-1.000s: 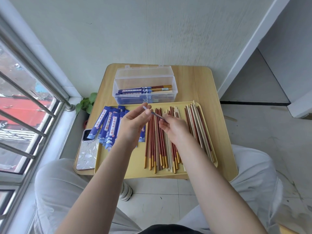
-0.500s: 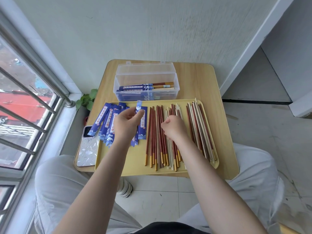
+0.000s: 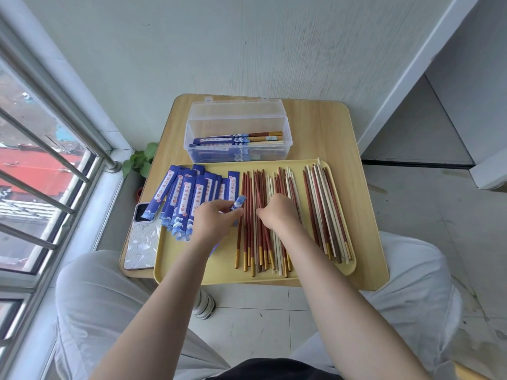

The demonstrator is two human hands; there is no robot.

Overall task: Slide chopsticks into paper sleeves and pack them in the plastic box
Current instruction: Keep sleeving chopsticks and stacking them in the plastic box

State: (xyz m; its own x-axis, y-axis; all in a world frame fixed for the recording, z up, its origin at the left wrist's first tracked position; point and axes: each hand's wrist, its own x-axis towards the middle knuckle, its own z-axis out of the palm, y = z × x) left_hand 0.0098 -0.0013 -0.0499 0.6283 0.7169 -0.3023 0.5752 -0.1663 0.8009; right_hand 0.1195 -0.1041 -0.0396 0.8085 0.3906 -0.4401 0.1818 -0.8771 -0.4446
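We work over a small light wooden surface [image 3: 323, 127] set against a pale wall. Nearly all of its near part is taken by a shallow rectangular yellow plastic tray [image 3: 192, 270]. Beyond the tray's far edge stands the clear plastic box with its lid open [image 3: 236, 116], and a few chopsticks already in blue sleeves lie inside it, running left to right.

On the tray, a fan of flat blue printed paper sleeves [image 3: 189, 198] lies on the left, and loose red-brown, gold-tipped and pale chopsticks [image 3: 323, 209] cover the middle and right. Their long axes run from near to far, roughly in line with our forearms.

Our right hand [image 3: 282, 212] rests on the middle bundle of loose chopsticks [image 3: 249, 215], knuckles up and fingers bent down among the sticks; we cannot tell whether they have closed on any yet. Our left hand [image 3: 216, 220] sits just beside it, on the sleeve side, its fingers pinching a single blue sleeve [image 3: 238, 202] that sticks up and slightly rightward, toward the bundle.

The coming move turns on that pairing: the sticks lie directly under the right hand, so we judge that it should lift a pair. The sleeve's visible end faces the sticks from close on the left, so the tips need to turn toward it before sliding in.
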